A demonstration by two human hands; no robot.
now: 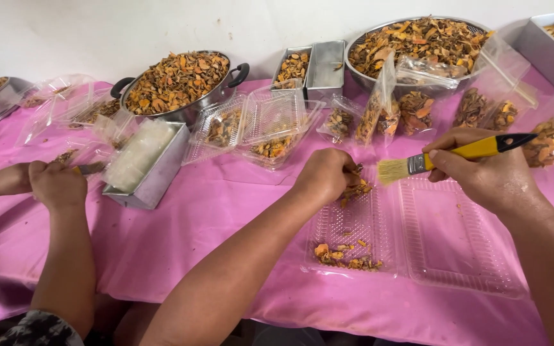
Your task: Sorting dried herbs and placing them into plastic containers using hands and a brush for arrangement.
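Observation:
My left hand (326, 176) is shut on a small clump of orange dried slices (356, 188), held over the left half of an open clear plastic clamshell box (445, 238). More orange pieces (346, 256) lie along that half's near edge. My right hand (488, 170) grips a yellow-handled paintbrush (451, 156), its pale bristles pointing left toward the clump. The box's right half holds only a few crumbs.
Another person's hands (52, 182) work at the left beside a metal tin of clear bags (141, 165). Pots and bowls of orange slices (176, 80), metal tins (309, 67), filled plastic bags (418, 109) and other clamshells (258, 125) crowd the back of the pink tablecloth (213, 224).

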